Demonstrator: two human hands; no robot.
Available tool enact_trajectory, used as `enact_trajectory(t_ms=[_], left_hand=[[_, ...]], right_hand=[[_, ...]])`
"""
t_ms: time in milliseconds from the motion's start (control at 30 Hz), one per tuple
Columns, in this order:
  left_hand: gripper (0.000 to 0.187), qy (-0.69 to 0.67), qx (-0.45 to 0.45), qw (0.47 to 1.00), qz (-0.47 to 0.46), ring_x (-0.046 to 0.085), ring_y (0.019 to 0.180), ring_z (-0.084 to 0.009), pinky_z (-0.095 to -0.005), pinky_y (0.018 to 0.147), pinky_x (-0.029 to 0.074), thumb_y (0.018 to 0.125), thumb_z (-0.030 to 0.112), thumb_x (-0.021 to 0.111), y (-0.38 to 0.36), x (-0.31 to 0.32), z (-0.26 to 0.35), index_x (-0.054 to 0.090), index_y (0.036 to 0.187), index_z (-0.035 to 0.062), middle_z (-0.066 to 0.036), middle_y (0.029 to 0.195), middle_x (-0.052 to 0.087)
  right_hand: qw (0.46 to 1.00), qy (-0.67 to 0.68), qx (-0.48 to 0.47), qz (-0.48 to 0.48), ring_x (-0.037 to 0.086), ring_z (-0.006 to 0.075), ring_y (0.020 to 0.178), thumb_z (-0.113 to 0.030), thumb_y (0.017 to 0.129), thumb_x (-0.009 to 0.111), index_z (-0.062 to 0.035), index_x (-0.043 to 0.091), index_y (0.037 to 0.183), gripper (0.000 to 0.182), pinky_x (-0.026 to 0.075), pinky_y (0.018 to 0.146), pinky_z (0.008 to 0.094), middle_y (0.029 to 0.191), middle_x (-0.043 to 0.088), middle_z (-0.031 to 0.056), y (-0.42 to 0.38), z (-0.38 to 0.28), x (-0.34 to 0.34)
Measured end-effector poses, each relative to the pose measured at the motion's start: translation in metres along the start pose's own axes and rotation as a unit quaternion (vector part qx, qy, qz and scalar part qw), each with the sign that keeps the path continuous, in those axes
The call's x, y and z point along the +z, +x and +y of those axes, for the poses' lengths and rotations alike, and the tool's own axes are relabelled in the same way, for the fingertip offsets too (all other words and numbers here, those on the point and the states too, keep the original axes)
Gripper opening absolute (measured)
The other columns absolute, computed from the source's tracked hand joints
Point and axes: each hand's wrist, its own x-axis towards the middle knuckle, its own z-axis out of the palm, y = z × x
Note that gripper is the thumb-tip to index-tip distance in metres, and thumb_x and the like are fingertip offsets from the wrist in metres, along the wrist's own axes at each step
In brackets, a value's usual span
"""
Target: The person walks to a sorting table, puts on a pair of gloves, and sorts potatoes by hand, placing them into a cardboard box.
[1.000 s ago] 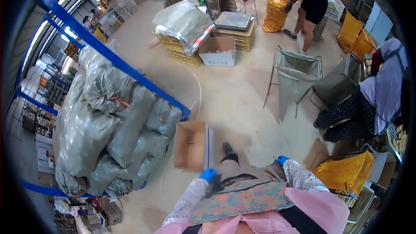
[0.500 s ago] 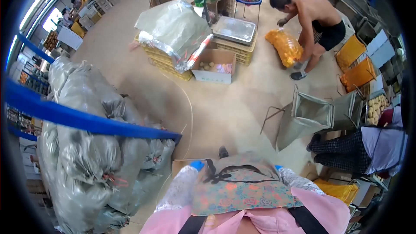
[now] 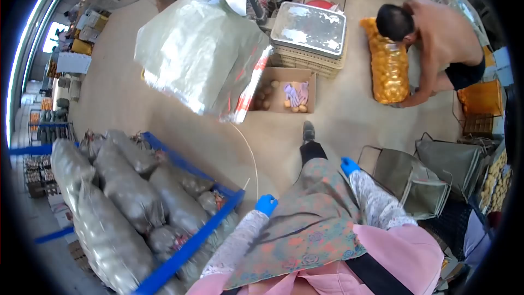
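My left hand (image 3: 266, 205), in a blue glove, hangs beside the floral apron (image 3: 305, 224) with its fingers curled in; nothing shows in it. On the apron's other side, my right hand (image 3: 349, 166), also gloved in blue, is held out with its fingers loosely apart and nothing in them. Nearest the left hand is a blue-railed cart (image 3: 191, 240) piled with full grey-green sacks (image 3: 128, 186). To the right of the right hand stand grey-green open bags (image 3: 393, 170) on metal frames. My foot (image 3: 308, 131) is stretched forward on the floor.
Ahead, a cardboard box (image 3: 315, 92) holds potatoes and purple gloves. Beside it are sheeting-covered crates (image 3: 196, 49) and a platform scale (image 3: 309, 28) on a crate. At right, a person (image 3: 447, 43) bends over an orange mesh sack (image 3: 388, 68).
My view has moved forward, nearer the box and scale. My hands now swing beside the apron, a foot has stepped ahead, and the other person's orange sack has turned more upright.
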Motion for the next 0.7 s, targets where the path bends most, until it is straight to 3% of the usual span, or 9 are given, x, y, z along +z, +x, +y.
enact_trajectory(t_ms=[33,100,200,267,333,467,633,667,700], left_hand=[[0.041,0.007,-0.007,1.0,-0.015,0.065,0.094,-0.0385,-0.0456,0.084,0.052,0.086,0.043,0.066,0.009,-0.017,0.021,0.069,0.102,0.0057,-0.022,0.103,0.069],[0.051,0.105,-0.041,0.994,0.014,0.059,0.109,-0.0413,-0.0484,0.09,0.05,0.082,0.046,0.069,0.023,-0.053,0.071,0.065,0.12,0.0123,-0.023,0.125,0.06],[0.063,0.164,-0.011,0.985,0.058,0.05,0.117,-0.0446,-0.056,0.093,0.046,0.08,0.047,0.069,0.052,-0.068,0.104,0.057,0.136,0.0208,-0.02,0.136,0.05],[0.066,0.172,-0.033,0.985,-0.007,0.048,0.118,-0.0461,-0.0575,0.094,0.045,0.08,0.048,0.069,0.074,-0.069,0.115,0.054,0.139,0.0226,-0.02,0.14,0.046],[0.069,0.18,-0.056,0.979,-0.075,0.046,0.119,-0.0476,-0.0591,0.095,0.043,0.08,0.048,0.069,0.097,-0.076,0.115,0.051,0.143,0.0245,-0.02,0.144,0.043],[0.065,0.127,0.008,0.992,-0.009,0.046,0.123,-0.0477,-0.0579,0.098,0.042,0.081,0.045,0.068,0.143,-0.105,0.109,0.053,0.141,0.0246,-0.025,0.141,0.045],[0.061,0.103,-0.001,0.994,0.036,0.046,0.125,-0.0478,-0.0571,0.101,0.041,0.078,0.04,0.073,0.168,-0.142,0.095,0.059,0.135,0.0232,-0.03,0.135,0.048],[0.06,0.106,0.01,0.994,0.038,0.047,0.123,-0.0479,-0.0553,0.1,0.041,0.076,0.035,0.075,0.175,-0.148,0.094,0.061,0.132,0.0207,-0.029,0.137,0.046],[0.059,0.107,0.02,0.993,0.04,0.049,0.12,-0.048,-0.0535,0.1,0.042,0.074,0.031,0.077,0.181,-0.151,0.092,0.063,0.129,0.0183,-0.029,0.138,0.045]], right_hand=[[1.0,-0.008,0.026,0.004,0.066,0.0309,0.108,-0.023,0.09,0.058,-0.0102,0.06,0.131,0.043,0.051,0.095,0.0392,0.118,0.068,0.0185,0.025,-0.053,-0.018],[0.999,-0.004,-0.041,-0.015,0.066,0.0318,0.108,-0.023,0.091,0.057,-0.0139,0.06,0.132,0.042,0.051,0.096,0.0405,0.119,0.068,0.0156,0.096,-0.12,-0.024],[0.985,-0.01,-0.072,-0.155,0.063,0.0335,0.113,-0.027,0.091,0.058,-0.0185,0.058,0.135,0.045,0.049,0.1,0.0427,0.134,0.059,0.0166,0.166,-0.242,-0.052],[0.974,-0.145,-0.139,-0.109,0.06,0.0352,0.119,-0.03,0.091,0.057,-0.0249,0.054,0.14,0.049,0.048,0.103,0.0449,0.14,0.053,0.0159,0.239,-0.243,-0.009],[0.972,-0.178,-0.094,-0.123,0.057,0.0368,0.122,-0.036,0.09,0.057,-0.0307,0.046,0.146,0.058,0.046,0.104,0.0469,0.144,0.048,0.0151,0.31,-0.241,0.031],[0.963,-0.216,0.015,-0.162,0.056,0.0416,0.123,-0.044,0.087,0.059,-0.0325,0.037,0.151,0.068,0.046,0.104,0.0502,0.149,0.041,0.0179,0.395,-0.256,0.066],[0.941,-0.336,0.038,0.012,0.04,0.0513,0.134,-0.057,0.081,0.064,-0.0435,0.031,0.151,0.079,0.032,0.113,0.056,0.154,0.031,0.0228,0.475,-0.236,0.118],[0.941,-0.339,0.0,0.0,0.032,0.0551,0.137,-0.054,0.082,0.064,-0.0354,0.036,0.151,0.076,0.025,0.109,0.0699,0.155,0.029,0.0279,0.484,-0.235,0.12],[0.942,-0.336,0.002,-0.004,0.032,0.0551,0.137,-0.054,0.082,0.064,-0.0354,0.036,0.151,0.076,0.025,0.109,0.0699,0.155,0.029,0.0279,0.505,-0.212,0.139]])
